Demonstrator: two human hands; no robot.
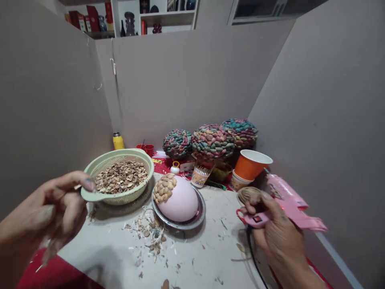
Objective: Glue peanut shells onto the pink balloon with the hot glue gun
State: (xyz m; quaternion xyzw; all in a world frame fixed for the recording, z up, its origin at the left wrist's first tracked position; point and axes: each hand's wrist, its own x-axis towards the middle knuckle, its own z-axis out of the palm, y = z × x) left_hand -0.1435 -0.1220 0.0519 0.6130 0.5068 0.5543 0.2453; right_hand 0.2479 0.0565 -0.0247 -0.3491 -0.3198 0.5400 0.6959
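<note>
My right hand [278, 228] grips a pink glue gun [290, 200] by its handle, and a black cord runs down from it. The nozzle points up and away. My left hand [60, 204] has its fingers apart beside the handle of a pale green basket [152, 170]; the index fingertip overlaps the rim, but contact is unclear. Peanut shell pieces [122, 176] fill the basket. Between my hands, a pale pink balloon [182, 200] rests in a metal bowl [203, 214]. A patch of peanut shells [164, 188] covers its upper left.
Shell scraps [150, 233] litter the white tabletop [210, 257]. Behind stand painted shell-covered balls [213, 141], a patterned paper cup [200, 174], an orange paper tub [251, 164] and a yellow bottle [118, 141]. A twine coil [248, 194] lies near my right hand. Grey partitions [180, 80] enclose the table.
</note>
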